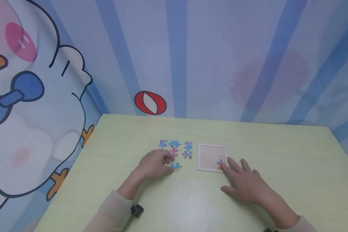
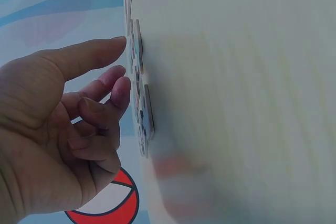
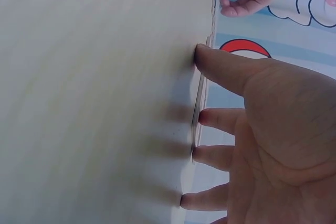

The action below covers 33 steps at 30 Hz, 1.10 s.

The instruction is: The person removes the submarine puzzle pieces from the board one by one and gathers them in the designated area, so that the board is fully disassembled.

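In the head view my left hand hovers over the left side of several loose jigsaw pieces, thumb near the teal-and-orange piece. Its fingers are loosely bent and hold nothing; the left wrist view shows a gap between thumb and fingertips, with the pieces edge-on beyond them. To the right lies a shallow square puzzle tray with a pale pink inside. One jigsaw piece sits in its lower right corner. My right hand is spread, its index fingertip at that piece and other fingers along the tray's right edge.
Other pieces lie left of the tray: a blue one, a pink one and a joined-looking pair among them. The pale table meets a blue striped cloth backdrop behind.
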Available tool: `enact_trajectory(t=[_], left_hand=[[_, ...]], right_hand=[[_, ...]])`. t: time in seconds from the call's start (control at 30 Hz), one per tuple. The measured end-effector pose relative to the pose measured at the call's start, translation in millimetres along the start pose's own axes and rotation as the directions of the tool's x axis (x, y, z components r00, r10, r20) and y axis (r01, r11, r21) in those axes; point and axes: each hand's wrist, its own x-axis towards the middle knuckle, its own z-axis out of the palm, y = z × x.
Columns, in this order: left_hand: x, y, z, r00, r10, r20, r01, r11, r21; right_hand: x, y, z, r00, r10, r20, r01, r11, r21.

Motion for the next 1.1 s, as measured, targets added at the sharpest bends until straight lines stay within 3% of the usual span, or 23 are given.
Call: enact_trajectory(t=[0.2, 0.47, 0.67, 0.93, 1.1], left_hand=[[5.8, 10.3, 1.5, 1.000, 0.010, 0.011, -0.010, 1.000, 0.004], [18.3, 27.9, 6.1, 0.996, 0.085, 0.024, -0.086, 0.996, 0.011], [29.7, 43.5, 14.0, 0.993, 0.110, 0.045, -0.110, 0.994, 0.000], [45.3, 62.6, 31.2, 0.981, 0.174, 0.087, -0.175, 0.985, 0.001], [54.7, 74.6, 42.5, 0.975, 0.190, 0.115, -0.192, 0.981, 0.005]], right_hand=[[-1, 0, 0.3, 1.000, 0.009, 0.007, -0.009, 1.000, 0.006], [-6, 4, 3.5, 1.000, -0.013, -0.008, 0.013, 1.000, -0.004], [-11, 7, 4.3, 0.998, -0.064, -0.030, 0.063, 0.998, -0.027], [-15, 7, 3.2, 0.997, -0.074, 0.032, 0.074, 0.997, -0.005], [-15, 7, 3.5, 0.996, -0.086, 0.030, 0.086, 0.996, 0.001]])
